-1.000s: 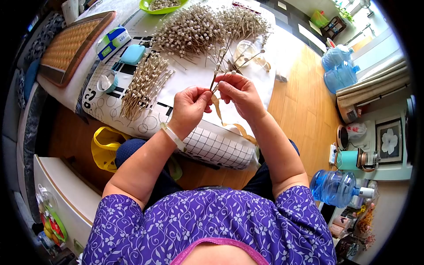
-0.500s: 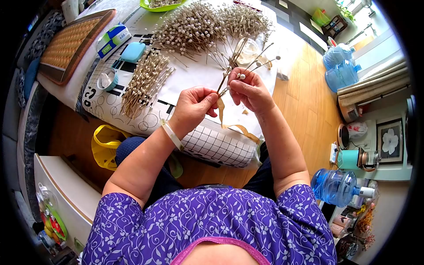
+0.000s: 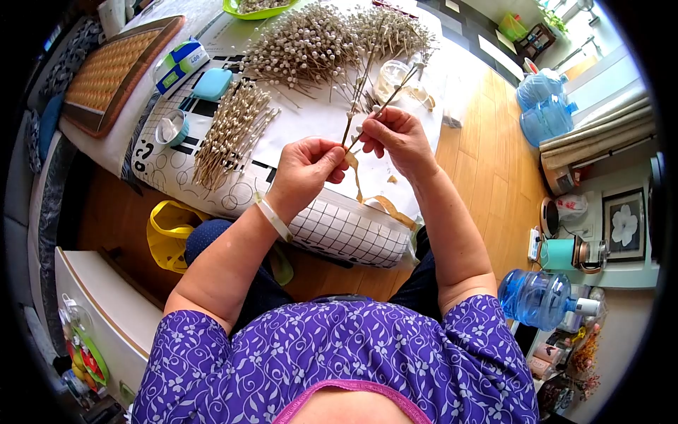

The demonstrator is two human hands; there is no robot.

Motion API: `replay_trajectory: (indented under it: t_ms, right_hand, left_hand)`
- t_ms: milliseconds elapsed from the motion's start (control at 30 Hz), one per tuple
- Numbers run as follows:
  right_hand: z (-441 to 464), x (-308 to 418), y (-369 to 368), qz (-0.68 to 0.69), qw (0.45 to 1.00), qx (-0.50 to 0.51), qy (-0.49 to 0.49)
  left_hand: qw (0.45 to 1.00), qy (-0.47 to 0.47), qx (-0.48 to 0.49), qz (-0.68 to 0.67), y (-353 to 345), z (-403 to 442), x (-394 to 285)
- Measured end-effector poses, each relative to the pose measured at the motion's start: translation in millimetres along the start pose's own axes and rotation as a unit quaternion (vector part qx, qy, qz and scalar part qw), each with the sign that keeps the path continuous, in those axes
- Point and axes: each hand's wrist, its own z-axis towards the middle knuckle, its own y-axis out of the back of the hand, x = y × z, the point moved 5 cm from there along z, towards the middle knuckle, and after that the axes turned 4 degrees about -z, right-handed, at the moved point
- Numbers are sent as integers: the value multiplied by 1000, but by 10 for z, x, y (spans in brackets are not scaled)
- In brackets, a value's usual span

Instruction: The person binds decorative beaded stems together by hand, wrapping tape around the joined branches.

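My left fingers [image 3: 330, 161] were closed in a pinch, the thumb pressed over the lower ends of some thin brown stems [image 3: 347, 131] that leaned up and away above the near edge of the desk [image 3: 282, 138]. My right fingers [image 3: 378, 131] were pinched shut too, holding a budded stem [image 3: 402, 86] that slanted toward the right edge, its lower end close beside my left thumb; I couldn't tell whether the stems touched there. A tan strip [image 3: 358, 185] hung below my left fingers and curled along the near edge, a small tan scrap [image 3: 391, 179] lying near it. Toward the far side spread a big pile of budded stems [image 3: 300, 53], with a smaller pile [image 3: 395, 35] next to it by the right edge. A clear tub [image 3: 388, 81] sat just nearer than that one. A neat bundle [image 3: 233, 131] lay by the near left corner, its bare ends pointing at the near edge. A blue cup [image 3: 174, 128] stood by the left edge, with a light blue box [image 3: 212, 84] and a tissue pack [image 3: 181, 67] farther back.
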Motion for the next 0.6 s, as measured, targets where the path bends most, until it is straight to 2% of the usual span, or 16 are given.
replay_trajectory:
  t_ms: [200,600]
  right_hand:
    - [-9,-4,-56,10,999,-38,-17]
    - [-2,-5,-95,20,998,-51,-40]
  left_hand:
    - [999,-31,-13,33,35,16,43]
    - [994,-57,-36,85,71,25,57]
